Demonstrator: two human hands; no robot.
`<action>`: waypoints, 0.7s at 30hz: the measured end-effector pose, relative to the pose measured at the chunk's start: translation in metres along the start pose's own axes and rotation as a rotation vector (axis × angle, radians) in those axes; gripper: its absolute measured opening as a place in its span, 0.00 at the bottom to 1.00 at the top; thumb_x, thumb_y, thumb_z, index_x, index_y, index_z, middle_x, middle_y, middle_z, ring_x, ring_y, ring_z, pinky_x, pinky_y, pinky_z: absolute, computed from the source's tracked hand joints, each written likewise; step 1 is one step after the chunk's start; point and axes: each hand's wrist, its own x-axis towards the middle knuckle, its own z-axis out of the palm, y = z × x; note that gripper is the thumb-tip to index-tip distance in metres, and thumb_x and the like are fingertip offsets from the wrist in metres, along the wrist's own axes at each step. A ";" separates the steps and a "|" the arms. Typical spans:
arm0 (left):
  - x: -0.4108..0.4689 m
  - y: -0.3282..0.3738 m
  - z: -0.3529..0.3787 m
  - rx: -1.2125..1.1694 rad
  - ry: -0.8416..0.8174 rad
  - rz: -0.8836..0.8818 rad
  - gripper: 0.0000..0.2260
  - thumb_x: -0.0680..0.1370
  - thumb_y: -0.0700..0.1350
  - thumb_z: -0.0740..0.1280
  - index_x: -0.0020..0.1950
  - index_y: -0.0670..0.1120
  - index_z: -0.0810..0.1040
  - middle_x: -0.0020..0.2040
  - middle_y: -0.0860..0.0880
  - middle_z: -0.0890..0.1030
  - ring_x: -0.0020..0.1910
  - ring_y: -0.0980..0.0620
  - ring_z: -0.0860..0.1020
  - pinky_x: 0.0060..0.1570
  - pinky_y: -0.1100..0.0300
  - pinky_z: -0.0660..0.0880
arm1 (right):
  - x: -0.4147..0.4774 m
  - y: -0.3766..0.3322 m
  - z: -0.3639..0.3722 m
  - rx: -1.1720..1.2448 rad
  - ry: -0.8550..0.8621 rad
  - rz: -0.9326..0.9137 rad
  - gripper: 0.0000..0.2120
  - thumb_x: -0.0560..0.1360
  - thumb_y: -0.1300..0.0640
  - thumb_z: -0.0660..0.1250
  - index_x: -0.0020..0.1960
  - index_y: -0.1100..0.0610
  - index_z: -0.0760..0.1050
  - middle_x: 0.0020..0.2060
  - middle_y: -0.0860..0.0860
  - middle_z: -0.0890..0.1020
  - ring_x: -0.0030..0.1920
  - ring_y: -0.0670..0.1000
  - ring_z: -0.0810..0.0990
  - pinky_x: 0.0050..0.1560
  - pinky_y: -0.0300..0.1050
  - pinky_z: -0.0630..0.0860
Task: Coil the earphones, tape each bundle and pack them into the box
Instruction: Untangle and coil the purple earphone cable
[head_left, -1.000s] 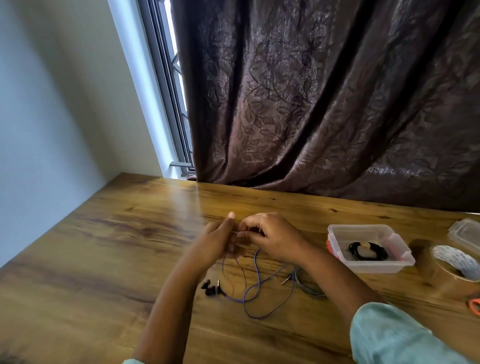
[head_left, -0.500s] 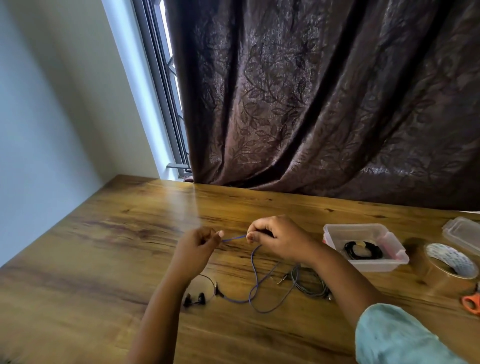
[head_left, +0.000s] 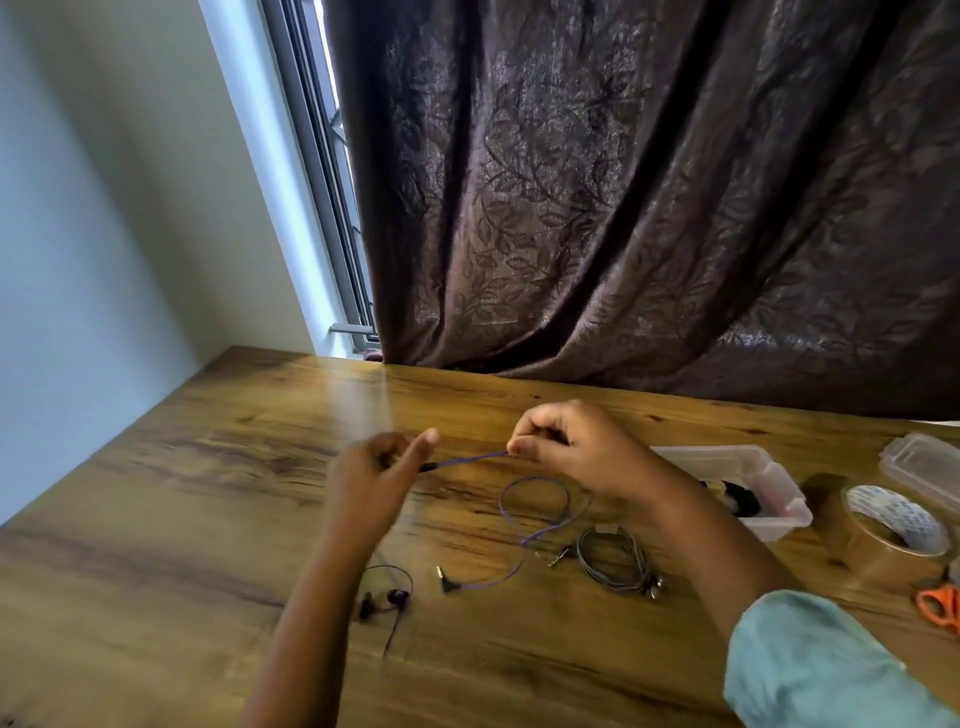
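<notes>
One wooden table (head_left: 208, 493), earphones (head_left: 470, 459), curtain (head_left: 623, 208) behind

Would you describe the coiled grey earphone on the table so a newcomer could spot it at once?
On the wooden table, find the clear box at the right. Just left of it, nearer the person, lies the grey earphone coil. Unlike the purple cable beside it, which trails loose across the wood, it is a tidy dark ring that nobody holds.

Daylight reaches you from the window (head_left: 324, 197) at upper left. The curtain (head_left: 649, 208) blocks most of it, leaving the scene dim with soft shadows. A pale glare streak crosses the table (head_left: 363, 410). Your left hand (head_left: 371, 475) is motion-blurred. Straight lines bend toward the frame edges.
</notes>
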 end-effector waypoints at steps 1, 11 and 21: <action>0.002 -0.009 -0.005 0.023 0.025 -0.026 0.23 0.71 0.63 0.63 0.30 0.45 0.75 0.23 0.53 0.72 0.26 0.59 0.71 0.31 0.61 0.65 | -0.001 0.003 -0.004 0.006 -0.014 0.010 0.06 0.76 0.50 0.68 0.40 0.46 0.78 0.34 0.56 0.80 0.35 0.57 0.76 0.36 0.53 0.73; -0.003 0.013 0.018 -0.077 -0.220 0.053 0.23 0.79 0.60 0.53 0.50 0.48 0.83 0.43 0.51 0.83 0.42 0.56 0.79 0.43 0.58 0.74 | 0.009 -0.005 0.028 -0.102 0.018 -0.073 0.06 0.77 0.51 0.64 0.42 0.44 0.75 0.35 0.44 0.79 0.38 0.43 0.76 0.39 0.47 0.75; -0.002 0.006 -0.001 -0.440 -0.201 -0.057 0.19 0.71 0.53 0.67 0.31 0.39 0.69 0.25 0.50 0.64 0.23 0.58 0.61 0.26 0.65 0.60 | -0.001 0.002 -0.005 -0.037 0.017 -0.019 0.10 0.77 0.48 0.65 0.37 0.45 0.76 0.29 0.47 0.76 0.29 0.45 0.70 0.31 0.45 0.67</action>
